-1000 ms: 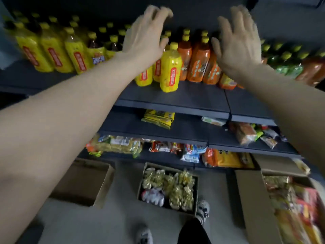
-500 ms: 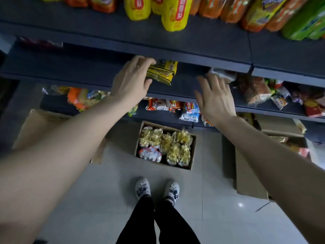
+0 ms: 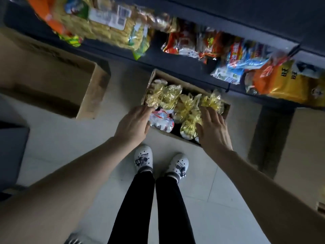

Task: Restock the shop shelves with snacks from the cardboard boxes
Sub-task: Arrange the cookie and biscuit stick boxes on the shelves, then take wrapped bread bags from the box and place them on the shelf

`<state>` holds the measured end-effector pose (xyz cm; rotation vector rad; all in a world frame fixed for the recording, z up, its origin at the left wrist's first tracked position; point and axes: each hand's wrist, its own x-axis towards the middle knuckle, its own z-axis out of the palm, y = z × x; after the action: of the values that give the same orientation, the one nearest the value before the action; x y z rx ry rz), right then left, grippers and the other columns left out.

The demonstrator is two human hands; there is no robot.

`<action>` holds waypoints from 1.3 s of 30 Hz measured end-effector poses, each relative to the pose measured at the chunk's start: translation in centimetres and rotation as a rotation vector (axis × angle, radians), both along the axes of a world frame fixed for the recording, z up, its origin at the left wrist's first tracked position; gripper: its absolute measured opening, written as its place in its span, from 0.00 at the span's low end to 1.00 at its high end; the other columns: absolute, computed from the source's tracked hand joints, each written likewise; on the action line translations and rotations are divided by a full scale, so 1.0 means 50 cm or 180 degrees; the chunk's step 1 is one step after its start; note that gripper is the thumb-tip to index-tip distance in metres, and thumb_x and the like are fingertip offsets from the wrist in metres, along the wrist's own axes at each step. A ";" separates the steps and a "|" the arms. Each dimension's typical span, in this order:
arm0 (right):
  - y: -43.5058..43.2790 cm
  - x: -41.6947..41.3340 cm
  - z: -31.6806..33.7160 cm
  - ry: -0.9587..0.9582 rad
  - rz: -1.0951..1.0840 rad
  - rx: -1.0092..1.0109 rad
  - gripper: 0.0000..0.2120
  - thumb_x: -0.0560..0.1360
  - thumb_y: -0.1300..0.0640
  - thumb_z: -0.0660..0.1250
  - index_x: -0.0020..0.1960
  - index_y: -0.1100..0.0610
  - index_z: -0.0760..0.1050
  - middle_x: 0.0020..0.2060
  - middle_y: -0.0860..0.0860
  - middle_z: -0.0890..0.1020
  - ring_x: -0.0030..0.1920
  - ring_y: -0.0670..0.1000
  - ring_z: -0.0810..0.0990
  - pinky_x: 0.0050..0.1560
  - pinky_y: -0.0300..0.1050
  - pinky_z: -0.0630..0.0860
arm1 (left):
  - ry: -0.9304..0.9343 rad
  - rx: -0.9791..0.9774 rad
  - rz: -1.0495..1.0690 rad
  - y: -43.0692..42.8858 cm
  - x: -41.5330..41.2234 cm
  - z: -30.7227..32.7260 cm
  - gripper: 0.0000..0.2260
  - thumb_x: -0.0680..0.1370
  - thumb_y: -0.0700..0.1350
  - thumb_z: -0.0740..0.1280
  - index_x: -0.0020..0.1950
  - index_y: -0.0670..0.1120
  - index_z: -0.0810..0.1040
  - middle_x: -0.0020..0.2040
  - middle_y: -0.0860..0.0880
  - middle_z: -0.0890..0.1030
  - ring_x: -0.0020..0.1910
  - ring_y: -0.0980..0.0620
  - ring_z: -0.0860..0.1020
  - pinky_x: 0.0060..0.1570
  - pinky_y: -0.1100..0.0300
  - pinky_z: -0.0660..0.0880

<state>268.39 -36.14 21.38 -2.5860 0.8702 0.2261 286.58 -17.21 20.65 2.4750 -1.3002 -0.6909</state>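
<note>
One snack box point(image 3: 168, 75) — pale tiled floor point(image 3: 70, 147)

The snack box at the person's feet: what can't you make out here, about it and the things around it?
- Head view: the left hand has its fingertips among the gold packets, so any grip is hidden.
- The right hand covers the cardboard box's near right corner.
- Motion blur makes the shelf packets' print unreadable.
- The frame's right edge cuts off the second box; its contents are unseen.
</note>
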 end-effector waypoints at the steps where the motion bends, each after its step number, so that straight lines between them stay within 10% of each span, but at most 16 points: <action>1: 0.005 -0.008 -0.046 0.0071 -0.0013 0.0091 0.29 0.77 0.58 0.66 0.76 0.57 0.62 0.69 0.58 0.70 0.67 0.61 0.70 0.66 0.59 0.70 | 0.0045 0.0039 0.0021 0.007 -0.006 -0.046 0.25 0.71 0.37 0.73 0.67 0.46 0.72 0.60 0.45 0.78 0.59 0.43 0.75 0.52 0.49 0.78; 10: -0.011 -0.079 -0.388 0.0822 -0.1351 0.0280 0.48 0.74 0.59 0.73 0.81 0.56 0.43 0.79 0.60 0.52 0.78 0.61 0.53 0.75 0.57 0.61 | 0.0215 0.0434 0.0038 0.021 -0.005 -0.413 0.39 0.71 0.38 0.74 0.78 0.43 0.59 0.73 0.43 0.68 0.70 0.42 0.69 0.61 0.44 0.75; 16: -0.025 -0.083 -0.506 0.0866 -0.0989 0.0117 0.41 0.74 0.50 0.73 0.79 0.60 0.56 0.78 0.57 0.59 0.78 0.58 0.55 0.75 0.53 0.59 | -0.0191 0.0296 -0.0252 -0.026 0.009 -0.535 0.40 0.62 0.38 0.80 0.70 0.39 0.67 0.65 0.40 0.74 0.66 0.37 0.71 0.65 0.43 0.69; 21: -0.034 -0.087 -0.548 0.0206 -0.0817 -0.0064 0.30 0.68 0.53 0.79 0.66 0.58 0.73 0.65 0.59 0.72 0.61 0.62 0.71 0.57 0.58 0.75 | -0.0117 0.0093 -0.0065 -0.040 0.014 -0.554 0.37 0.60 0.38 0.82 0.66 0.42 0.71 0.61 0.41 0.73 0.59 0.38 0.75 0.61 0.41 0.72; 28: -0.022 -0.097 -0.559 -0.0127 -0.0683 -0.0072 0.26 0.66 0.56 0.80 0.61 0.59 0.75 0.62 0.59 0.76 0.57 0.62 0.72 0.53 0.53 0.72 | 0.0202 -0.0146 -0.0184 -0.030 0.018 -0.544 0.22 0.65 0.36 0.79 0.57 0.42 0.81 0.45 0.42 0.83 0.42 0.41 0.80 0.45 0.48 0.79; 34: -0.025 -0.072 -0.533 -0.0097 -0.1093 0.0277 0.20 0.66 0.57 0.80 0.55 0.60 0.81 0.59 0.58 0.78 0.57 0.61 0.74 0.48 0.45 0.66 | -0.0055 -0.0369 -0.0415 -0.040 0.006 -0.516 0.09 0.66 0.35 0.77 0.39 0.41 0.78 0.37 0.46 0.78 0.38 0.43 0.76 0.44 0.57 0.63; 39: -0.029 -0.078 -0.496 -0.0310 -0.1357 0.0538 0.15 0.68 0.61 0.78 0.54 0.60 0.82 0.56 0.55 0.79 0.55 0.60 0.77 0.46 0.43 0.66 | 0.0039 -0.0716 -0.0582 -0.061 -0.010 -0.459 0.05 0.70 0.33 0.70 0.42 0.41 0.80 0.42 0.46 0.79 0.44 0.43 0.76 0.53 0.55 0.65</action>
<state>264.50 -37.60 -3.42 -2.1755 1.2763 0.0471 286.08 -20.26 -2.27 2.1913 -1.5226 -0.5636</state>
